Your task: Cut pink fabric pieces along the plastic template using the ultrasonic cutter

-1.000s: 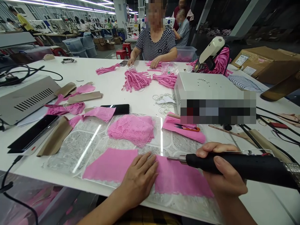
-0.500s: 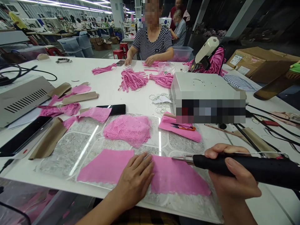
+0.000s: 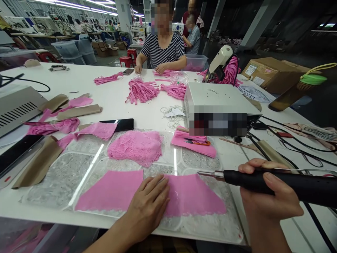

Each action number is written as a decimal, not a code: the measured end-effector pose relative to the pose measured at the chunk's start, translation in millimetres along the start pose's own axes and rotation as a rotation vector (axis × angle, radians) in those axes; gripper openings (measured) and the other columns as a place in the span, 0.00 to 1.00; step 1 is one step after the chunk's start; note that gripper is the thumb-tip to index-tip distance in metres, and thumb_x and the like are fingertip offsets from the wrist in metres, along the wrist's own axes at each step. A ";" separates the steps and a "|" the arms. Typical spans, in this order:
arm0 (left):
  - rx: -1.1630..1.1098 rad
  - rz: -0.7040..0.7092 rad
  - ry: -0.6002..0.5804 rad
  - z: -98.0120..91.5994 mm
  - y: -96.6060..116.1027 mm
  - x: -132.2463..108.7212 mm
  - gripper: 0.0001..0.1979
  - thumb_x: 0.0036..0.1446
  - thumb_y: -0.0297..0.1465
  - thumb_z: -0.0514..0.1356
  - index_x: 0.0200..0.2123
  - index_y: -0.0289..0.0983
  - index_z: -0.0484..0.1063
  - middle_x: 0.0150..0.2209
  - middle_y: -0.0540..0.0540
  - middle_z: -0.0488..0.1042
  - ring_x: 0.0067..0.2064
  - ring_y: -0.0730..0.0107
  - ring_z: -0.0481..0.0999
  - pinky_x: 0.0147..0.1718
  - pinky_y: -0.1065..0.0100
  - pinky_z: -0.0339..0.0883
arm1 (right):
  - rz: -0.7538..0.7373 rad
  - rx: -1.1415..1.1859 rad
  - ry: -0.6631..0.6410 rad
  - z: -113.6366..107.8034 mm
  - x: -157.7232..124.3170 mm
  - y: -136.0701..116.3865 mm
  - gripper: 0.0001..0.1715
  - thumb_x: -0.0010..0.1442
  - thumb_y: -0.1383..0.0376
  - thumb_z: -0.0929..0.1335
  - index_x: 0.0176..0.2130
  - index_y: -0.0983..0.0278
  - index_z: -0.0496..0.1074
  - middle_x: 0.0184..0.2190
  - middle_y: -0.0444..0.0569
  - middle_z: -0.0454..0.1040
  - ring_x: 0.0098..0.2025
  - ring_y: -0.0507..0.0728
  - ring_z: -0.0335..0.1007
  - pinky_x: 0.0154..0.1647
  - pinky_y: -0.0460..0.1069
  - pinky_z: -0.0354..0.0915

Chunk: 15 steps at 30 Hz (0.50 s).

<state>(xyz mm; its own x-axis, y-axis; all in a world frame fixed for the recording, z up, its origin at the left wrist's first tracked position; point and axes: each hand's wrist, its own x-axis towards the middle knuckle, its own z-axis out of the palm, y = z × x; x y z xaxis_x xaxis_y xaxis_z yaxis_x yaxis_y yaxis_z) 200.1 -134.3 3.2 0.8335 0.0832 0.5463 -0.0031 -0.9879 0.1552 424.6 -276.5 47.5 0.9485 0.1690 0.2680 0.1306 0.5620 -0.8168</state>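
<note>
My left hand (image 3: 149, 205) lies flat, fingers together, on the middle of a pink lace fabric piece (image 3: 113, 191) spread on a clear glass plate (image 3: 60, 175). My right hand (image 3: 268, 191) grips a black handheld cutting tool (image 3: 289, 184), held level with its metal tip (image 3: 207, 173) pointing left, just above the fabric's right end. Behind the fabric lies a heap of pink lace (image 3: 135, 147).
A white machine box (image 3: 213, 102) stands behind the tool, with cables (image 3: 286, 140) trailing right. Folded pink fabric with small scissors (image 3: 196, 142), a phone (image 3: 121, 123), brown card pieces (image 3: 39, 163) and pink strap bundles (image 3: 142, 91) lie around. A person in a striped top (image 3: 163, 51) sits opposite.
The view has shifted right, so everything sits further left in the picture. My right hand with the tool has drawn slightly right, away from the fabric's middle. My left hand stays pressed down.
</note>
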 end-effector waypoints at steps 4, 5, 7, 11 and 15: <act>-0.068 0.047 -0.056 5.6 16.1 22.4 0.12 0.67 0.25 0.51 0.48 0.31 0.72 0.49 0.37 0.77 0.55 0.56 0.74 0.52 0.55 0.68 | -0.033 -0.041 0.038 -10.0 2.0 -0.9 0.08 0.38 0.69 0.65 0.25 0.63 0.68 0.23 0.43 0.69 0.22 0.51 0.65 0.23 0.48 0.64; -0.075 0.058 -0.079 9.3 19.5 27.5 0.13 0.68 0.26 0.51 0.49 0.31 0.72 0.50 0.37 0.76 0.55 0.56 0.73 0.52 0.55 0.68 | -0.045 -0.045 0.043 -11.2 1.7 -0.1 0.08 0.38 0.69 0.65 0.25 0.63 0.68 0.23 0.44 0.69 0.21 0.51 0.64 0.23 0.49 0.64; -0.074 0.071 -0.125 18.1 23.9 34.8 0.14 0.68 0.28 0.50 0.50 0.31 0.71 0.52 0.37 0.75 0.56 0.54 0.72 0.51 0.54 0.69 | -0.058 -0.037 0.055 -11.9 0.7 2.0 0.08 0.38 0.69 0.65 0.25 0.63 0.68 0.23 0.44 0.69 0.21 0.52 0.64 0.22 0.49 0.64; -0.051 0.062 -0.179 33.1 25.3 36.5 0.15 0.69 0.32 0.51 0.53 0.31 0.69 0.55 0.37 0.73 0.59 0.50 0.70 0.52 0.52 0.67 | -0.042 -0.022 0.053 -9.3 -2.1 4.9 0.09 0.38 0.68 0.65 0.26 0.63 0.69 0.24 0.44 0.70 0.22 0.52 0.65 0.22 0.48 0.64; -0.051 0.050 -0.190 36.8 23.5 32.0 0.16 0.69 0.32 0.51 0.53 0.32 0.70 0.56 0.37 0.73 0.59 0.51 0.70 0.53 0.52 0.66 | -0.022 -0.023 -0.011 -7.3 -4.3 6.4 0.09 0.40 0.67 0.66 0.28 0.63 0.69 0.25 0.44 0.71 0.22 0.52 0.65 0.23 0.50 0.66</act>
<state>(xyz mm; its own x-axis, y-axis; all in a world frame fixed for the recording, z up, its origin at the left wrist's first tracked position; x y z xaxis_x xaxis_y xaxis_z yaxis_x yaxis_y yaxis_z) 247.1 -159.6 -5.9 0.9209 0.0028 0.3899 -0.0714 -0.9818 0.1758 423.5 -279.5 37.4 0.9422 0.1655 0.2915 0.1582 0.5470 -0.8221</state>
